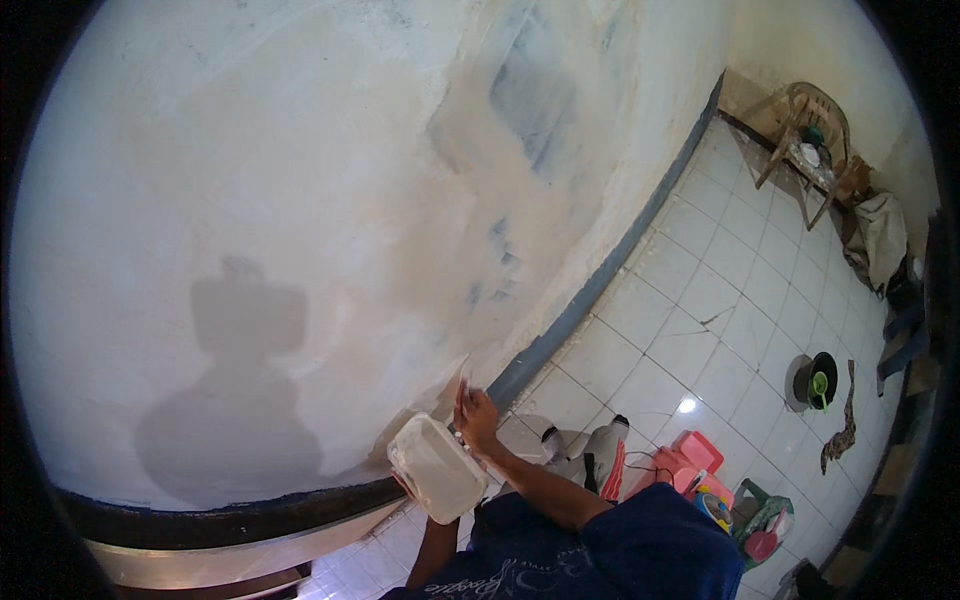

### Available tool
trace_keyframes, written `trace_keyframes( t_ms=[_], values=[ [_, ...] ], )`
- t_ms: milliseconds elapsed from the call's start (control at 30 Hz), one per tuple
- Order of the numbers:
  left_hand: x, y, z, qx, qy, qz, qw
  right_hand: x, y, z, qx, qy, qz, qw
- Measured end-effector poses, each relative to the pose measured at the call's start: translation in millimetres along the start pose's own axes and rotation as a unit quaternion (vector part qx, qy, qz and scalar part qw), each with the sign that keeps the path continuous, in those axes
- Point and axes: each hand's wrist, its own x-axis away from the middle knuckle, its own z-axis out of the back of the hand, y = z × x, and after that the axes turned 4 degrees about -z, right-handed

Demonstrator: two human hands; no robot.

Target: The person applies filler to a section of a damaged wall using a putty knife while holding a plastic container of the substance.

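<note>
My right hand (477, 415) is closed on a thin putty knife (463, 372) just beside the wall, above a white rectangular tray of pale paste (437, 470). My left hand (405, 487) holds that tray from its left side and underneath, mostly hidden by it. The white wall (360, 180) fills the upper left, with uneven beige filler and blue-grey patches over it.
A dark skirting (565, 330) borders the tiled floor (730, 250). At right are a chair with items (830, 120), a cloth sack (880, 240), a bucket with a green scoop (805, 385) and pink containers (690, 460). A metal-edged ledge (220, 550) runs lower left.
</note>
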Motion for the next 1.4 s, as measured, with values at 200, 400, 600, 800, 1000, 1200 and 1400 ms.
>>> trace_keyframes(
  t_ms=[200, 400, 600, 800, 1000, 1200, 1400],
  values=[
    [-1.1, -6.7, -24.5, 0.023, -0.022, 0.005, 0.999, -4.9, 63.2, 48.5, 0.050, 0.042, -0.066, 0.996],
    [-1.1, -4.6, 0.1, 0.003, -0.037, 0.014, 0.999, -78.4, 30.2, 2.3, -0.046, 0.079, -0.157, 0.983],
    [0.1, -4.8, -9.8, 0.007, -0.021, -0.002, 1.000, 15.1, -6.8, 35.3, -0.110, -0.068, 0.027, 0.991],
    [-2.7, -9.7, -26.7, 0.025, 0.002, -0.010, 1.000, -69.9, 50.0, 30.4, 0.012, 0.119, -0.109, 0.987],
    [0.5, -10.5, -23.8, 0.000, 0.002, 0.030, 1.000, -18.1, -25.2, -0.3, -0.022, -0.006, 0.022, 0.999],
    [22.8, -11.7, -48.2, 0.025, 0.051, 0.103, 0.993, -29.4, 4.9, 58.6, -0.019, 0.003, 0.101, 0.995],
    [28.1, -17.7, -56.9, 0.016, 0.045, 0.107, 0.993, -95.1, 35.8, 59.3, -0.038, 0.145, -0.002, 0.989]
  ],
)
